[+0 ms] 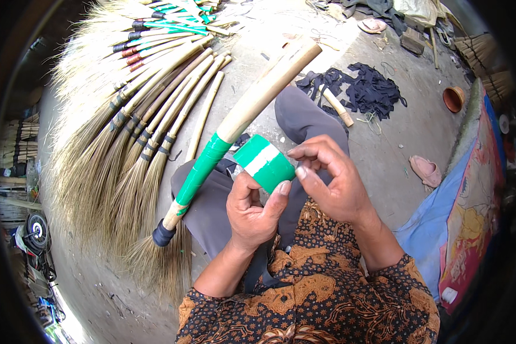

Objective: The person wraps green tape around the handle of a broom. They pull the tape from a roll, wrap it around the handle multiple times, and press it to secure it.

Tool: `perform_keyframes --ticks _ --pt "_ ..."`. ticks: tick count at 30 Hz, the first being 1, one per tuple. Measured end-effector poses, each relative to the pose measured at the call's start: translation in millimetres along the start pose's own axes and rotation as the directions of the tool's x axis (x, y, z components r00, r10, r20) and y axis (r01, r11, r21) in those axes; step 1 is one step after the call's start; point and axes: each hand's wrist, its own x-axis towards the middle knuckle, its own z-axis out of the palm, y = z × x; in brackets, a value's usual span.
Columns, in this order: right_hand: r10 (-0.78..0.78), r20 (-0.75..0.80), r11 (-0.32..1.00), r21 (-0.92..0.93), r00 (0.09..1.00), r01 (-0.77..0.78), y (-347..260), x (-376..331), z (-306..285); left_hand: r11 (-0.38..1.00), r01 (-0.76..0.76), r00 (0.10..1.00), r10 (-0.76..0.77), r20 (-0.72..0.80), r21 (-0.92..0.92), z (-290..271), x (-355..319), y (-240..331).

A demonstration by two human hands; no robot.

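Note:
My left hand (pixel 252 209) grips a roll of green and white tape (pixel 264 161) from below, thumb up against its side. My right hand (pixel 329 178) hovers over the roll, fingertips pinched at its edge near the left thumb. A grass broom with a pale wooden handle (pixel 264 92) lies across my lap on grey trousers (pixel 304 114). Green tape is wound around the lower handle (pixel 200 169), and a dark band (pixel 163 234) sits where the bristles begin.
Many finished brooms (pixel 149 109) lie fanned out on the concrete floor to my left. Black strips (pixel 367 86) and a short stick (pixel 338 106) lie ahead. An orange bowl (pixel 454 98), a pink sandal (pixel 425 171) and a blue patterned cloth (pixel 464 212) are on the right.

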Motion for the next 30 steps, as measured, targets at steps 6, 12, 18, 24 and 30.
perform_keyframes --ticks 6,12,18,24,30 --pt "-0.207 0.022 0.977 0.054 0.978 0.206 -5 -2 5 0.896 0.158 0.987 -0.148 0.057 -0.415 4 -10 3" --pt "-0.374 0.115 0.920 -0.079 0.920 0.384 -44 -2 -18 0.794 0.335 0.938 -0.229 0.262 -0.507 -1 -9 45" --pt "-0.574 -0.073 0.814 0.054 0.816 0.578 -106 -4 11 0.651 -0.161 0.905 0.397 0.152 -0.741 24 -12 59" --pt "-0.672 -0.248 0.679 0.170 0.698 0.714 -130 4 29 0.503 -0.095 0.784 0.570 0.247 -0.859 27 -22 66" --pt "-0.366 -0.345 0.808 0.343 0.864 0.479 -156 -10 48 0.514 -0.067 0.758 0.584 0.292 -0.855 26 -19 74"
